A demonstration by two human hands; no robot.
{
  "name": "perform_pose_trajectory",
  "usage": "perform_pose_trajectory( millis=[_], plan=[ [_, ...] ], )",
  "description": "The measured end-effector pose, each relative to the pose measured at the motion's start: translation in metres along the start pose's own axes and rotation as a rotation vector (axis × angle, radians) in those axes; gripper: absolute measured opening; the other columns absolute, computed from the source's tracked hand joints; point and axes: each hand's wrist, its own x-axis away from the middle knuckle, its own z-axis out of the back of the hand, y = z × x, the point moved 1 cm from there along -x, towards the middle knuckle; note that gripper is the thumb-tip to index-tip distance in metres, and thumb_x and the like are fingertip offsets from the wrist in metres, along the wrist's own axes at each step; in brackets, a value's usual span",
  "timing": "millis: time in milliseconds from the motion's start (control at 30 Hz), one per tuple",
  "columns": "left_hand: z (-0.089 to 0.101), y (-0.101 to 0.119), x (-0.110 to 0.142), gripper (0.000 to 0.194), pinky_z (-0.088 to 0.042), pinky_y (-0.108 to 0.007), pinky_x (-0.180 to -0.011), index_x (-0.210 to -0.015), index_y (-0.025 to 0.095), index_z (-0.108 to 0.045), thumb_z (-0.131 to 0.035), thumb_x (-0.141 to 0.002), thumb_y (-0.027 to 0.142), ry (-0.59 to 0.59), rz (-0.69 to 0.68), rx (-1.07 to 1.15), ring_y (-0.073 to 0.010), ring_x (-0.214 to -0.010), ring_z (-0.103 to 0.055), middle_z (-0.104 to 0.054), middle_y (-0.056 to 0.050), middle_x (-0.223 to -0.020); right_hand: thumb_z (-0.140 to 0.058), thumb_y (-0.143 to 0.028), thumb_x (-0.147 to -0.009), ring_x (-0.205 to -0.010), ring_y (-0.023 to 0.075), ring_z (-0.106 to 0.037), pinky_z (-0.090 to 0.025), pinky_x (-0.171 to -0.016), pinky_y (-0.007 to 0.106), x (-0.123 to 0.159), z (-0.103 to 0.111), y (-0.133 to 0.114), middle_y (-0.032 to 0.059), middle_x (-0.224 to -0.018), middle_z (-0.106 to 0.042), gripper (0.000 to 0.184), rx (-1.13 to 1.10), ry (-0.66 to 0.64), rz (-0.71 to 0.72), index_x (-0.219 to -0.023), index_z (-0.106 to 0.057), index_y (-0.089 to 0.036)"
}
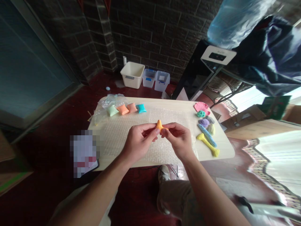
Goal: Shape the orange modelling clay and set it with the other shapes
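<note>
Between my two hands, above the middle of the table, is a small piece of orange modelling clay [159, 125] with a pointed tip standing up and arms at the sides. My left hand [141, 138] pinches its left side with thumb and forefinger. On the other side my right hand [179, 138] pinches it the same way. Parts of the clay are hidden behind the fingertips. Bubble wrap [117, 135] lies on the table under my hands.
At the table's [225, 149] right are a yellow bone-shaped clay piece [208, 144], a blue clay stick [207, 135], a purple lump [203, 122] and a pink flat piece [201, 107]. Coloured clay packets [123, 109] lie at the back left. Beyond stand plastic bins [133, 75].
</note>
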Motion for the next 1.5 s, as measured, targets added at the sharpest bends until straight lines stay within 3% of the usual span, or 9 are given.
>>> perform_pose_trajectory(
  millis=[167, 333, 533, 633, 833, 1067, 1167, 1367, 1500],
  plan=[
    [0.012, -0.014, -0.007, 0.030, -0.056, -0.025, -0.067, -0.104, 0.016, -0.087, -0.084, -0.092, 0.044, 0.041, 0.087, 0.072, -0.0143, -0.071, -0.067, -0.079, -0.005, -0.080, -0.093, -0.041, -0.086, -0.065, 0.0143, -0.068, -0.059, -0.063, 0.030, -0.010, -0.012, 0.023, 0.0020, -0.077, -0.077, 0.024, -0.038, -0.050, -0.016, -0.094, -0.082, -0.022],
    [0.022, -0.027, -0.016, 0.030, -0.056, -0.025, -0.067, -0.101, 0.018, -0.087, -0.090, -0.086, 0.043, 0.085, 0.183, 0.184, -0.0133, -0.070, -0.067, -0.081, -0.006, -0.084, -0.087, -0.032, -0.092, -0.078, 0.0182, -0.076, -0.065, -0.071, 0.035, -0.014, -0.017, 0.035, 0.0064, -0.100, -0.082, 0.022, 0.071, -0.107, 0.096, -0.112, -0.083, -0.025],
    [0.017, -0.037, -0.026, 0.036, -0.062, -0.028, -0.075, -0.117, 0.016, -0.083, -0.084, -0.092, 0.042, -0.003, 0.196, 0.185, -0.0169, -0.080, -0.075, -0.085, -0.010, -0.103, -0.082, -0.028, -0.096, -0.083, 0.0187, -0.077, -0.066, -0.076, 0.036, -0.018, -0.004, 0.041, 0.0060, -0.102, -0.083, 0.019, 0.245, -0.049, 0.124, -0.114, -0.084, -0.027],
    [0.014, -0.043, -0.027, 0.041, -0.065, -0.035, -0.082, -0.126, 0.016, -0.078, -0.083, -0.093, 0.039, 0.032, 0.099, 0.089, -0.0218, -0.089, -0.080, -0.084, -0.013, -0.115, -0.081, -0.029, -0.096, -0.077, 0.0174, -0.076, -0.064, -0.069, 0.034, -0.019, 0.001, 0.042, 0.0056, -0.097, -0.082, 0.018, 0.291, -0.024, 0.117, -0.113, -0.084, -0.025],
    [0.017, -0.041, -0.024, 0.026, -0.062, -0.039, -0.094, -0.124, 0.018, -0.081, -0.069, -0.105, 0.032, 0.070, -0.185, -0.459, -0.0266, -0.105, -0.080, -0.084, -0.013, -0.120, -0.076, -0.024, -0.100, -0.077, 0.0179, -0.075, -0.064, -0.070, 0.034, -0.018, 0.004, 0.035, 0.0051, -0.095, -0.080, 0.018, 0.513, -0.061, 0.248, -0.117, -0.082, -0.026],
    [0.017, -0.044, -0.023, 0.030, -0.062, -0.038, -0.095, -0.130, 0.020, -0.080, -0.058, -0.110, 0.028, 0.053, -0.292, -0.580, -0.0259, -0.106, -0.079, -0.083, -0.014, -0.119, -0.074, -0.018, -0.101, -0.072, 0.0175, -0.073, -0.063, -0.066, 0.035, -0.017, 0.005, 0.032, 0.0044, -0.094, -0.081, 0.024, 0.632, -0.098, 0.368, -0.120, -0.082, -0.029],
    [0.017, -0.044, -0.025, 0.031, -0.062, -0.039, -0.098, -0.129, 0.019, -0.080, -0.062, -0.108, 0.034, 0.054, -0.210, -0.439, -0.0268, -0.111, -0.079, -0.082, -0.015, -0.124, -0.075, -0.020, -0.100, -0.076, 0.0184, -0.076, -0.064, -0.068, 0.036, -0.017, 0.006, 0.036, 0.0052, -0.098, -0.081, 0.024, 0.557, -0.060, 0.303, -0.121, -0.083, -0.029],
    [0.019, -0.042, -0.030, 0.037, -0.066, -0.033, -0.081, -0.120, 0.019, -0.084, -0.079, -0.096, 0.047, -0.088, 0.221, 0.157, -0.0217, -0.088, -0.081, -0.085, -0.011, -0.109, -0.083, -0.028, -0.095, -0.072, 0.0166, -0.075, -0.066, -0.067, 0.035, -0.023, 0.007, 0.040, 0.0044, -0.099, -0.083, 0.020, 0.163, -0.044, 0.038, -0.115, -0.086, -0.030],
    [0.020, -0.040, -0.030, 0.033, -0.066, -0.032, -0.081, -0.111, 0.021, -0.087, -0.087, -0.089, 0.045, -0.073, 0.279, 0.242, -0.0197, -0.084, -0.079, -0.085, -0.009, -0.101, -0.087, -0.032, -0.090, -0.074, 0.0179, -0.076, -0.067, -0.069, 0.036, -0.025, 0.005, 0.039, 0.0058, -0.098, -0.085, 0.018, 0.106, -0.049, -0.007, -0.108, -0.088, -0.028]
  ],
)
